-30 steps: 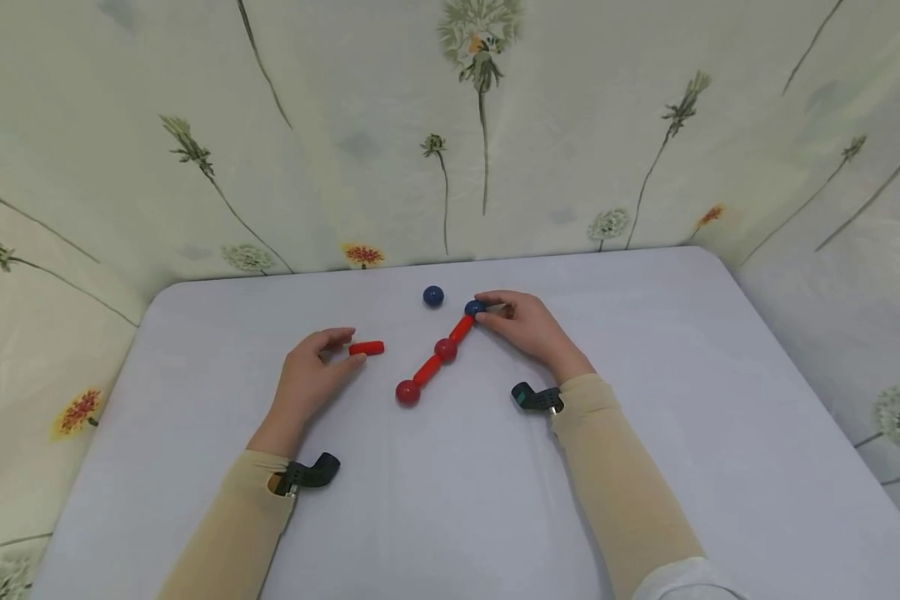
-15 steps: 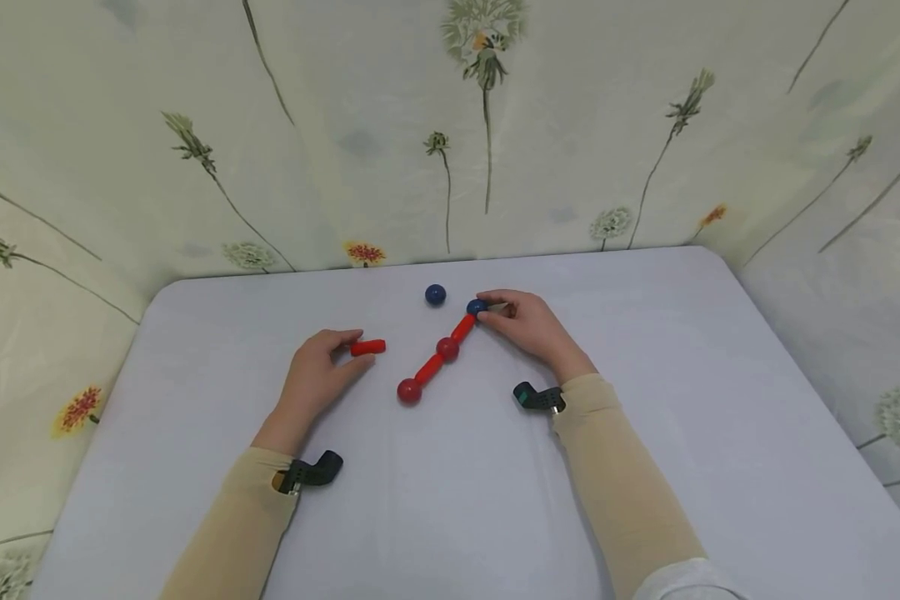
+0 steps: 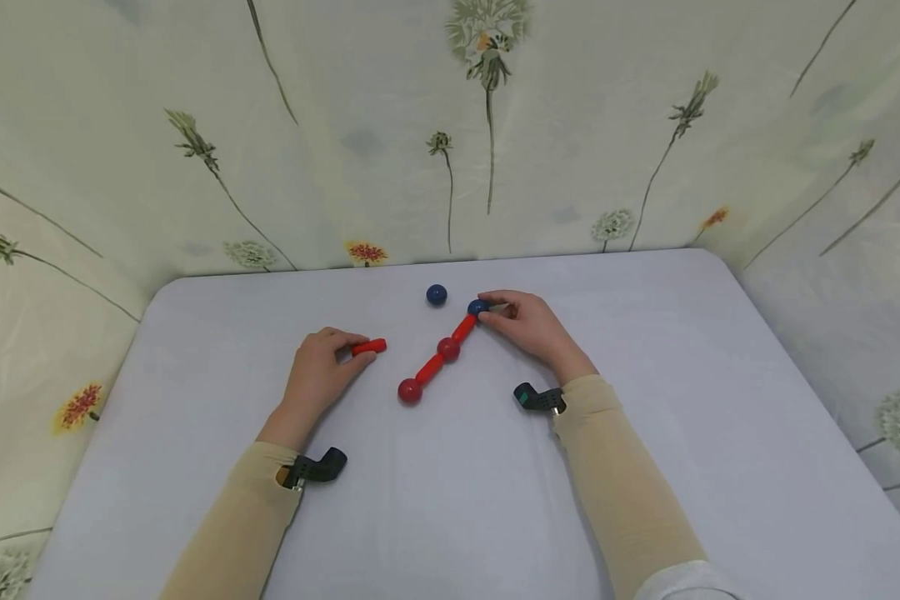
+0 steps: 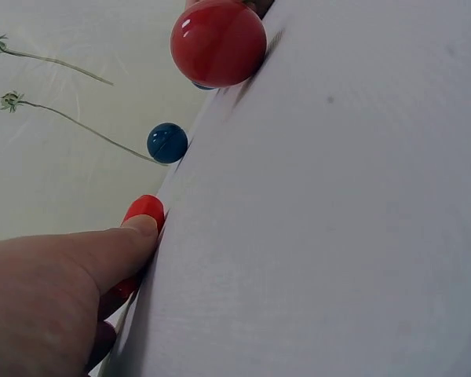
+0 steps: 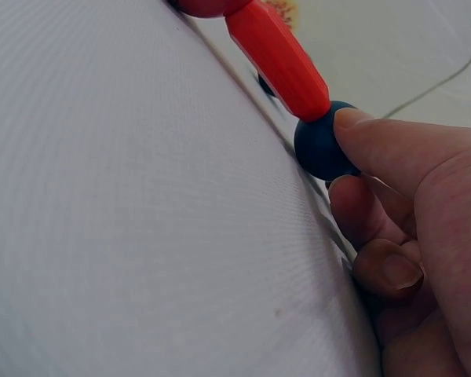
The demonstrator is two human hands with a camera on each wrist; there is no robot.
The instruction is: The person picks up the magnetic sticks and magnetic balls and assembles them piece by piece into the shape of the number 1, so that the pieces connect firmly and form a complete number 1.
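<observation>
My right hand point(image 3: 528, 327) pinches a dark blue ball point(image 3: 477, 308) between thumb and fingers. From that ball a straight chain runs down-left along the table: a red rod point(image 3: 464, 327), a red ball point(image 3: 448, 348), another red rod point(image 3: 429, 369) and a red end ball point(image 3: 410, 391). In the right wrist view the faceted rod point(image 5: 279, 59) meets the blue ball. Left of the chain, my left hand point(image 3: 318, 371) pinches a separate short red rod point(image 3: 377, 344). The left wrist view has the thumb across this rod point(image 4: 145, 206), covering part of it.
A second dark blue ball point(image 3: 437, 294) lies alone near the table's back edge, left of the right hand. White cloth covers the table point(image 3: 450, 500). Behind it hangs a flower-patterned curtain point(image 3: 360, 167). A dark wrist camera sits on each sleeve.
The left hand has moved slightly right and its fingers have closed onto the separate red rod, which has barely shifted. The right hand stays on the blue ball.
</observation>
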